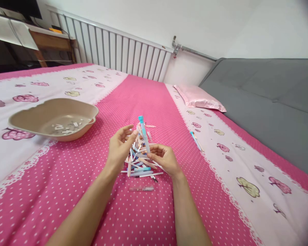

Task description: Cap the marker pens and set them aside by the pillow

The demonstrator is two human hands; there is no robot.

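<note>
A pen with a light-blue top and a pale body point(144, 136) stands almost upright over the pile. My right hand point(164, 158) pinches its lower end between thumb and fingers. To the left of the pen, my left hand point(120, 145) is raised with its thumb and curved fingers apart, and nothing shows in it. Below both hands lies a heap of pens and thin white sticks point(141, 167), partly hidden by the fingers. A clear pinkish pen-like tube point(141, 188) lies alone just in front of the heap.
A beige basin point(53, 118) holding small white pieces sits on the bed at left. Another blue-and-white pen point(196, 140) lies to the right. Farther back are a pink pillow point(199, 98), a grey headboard point(267, 102) and a white radiator point(113, 44).
</note>
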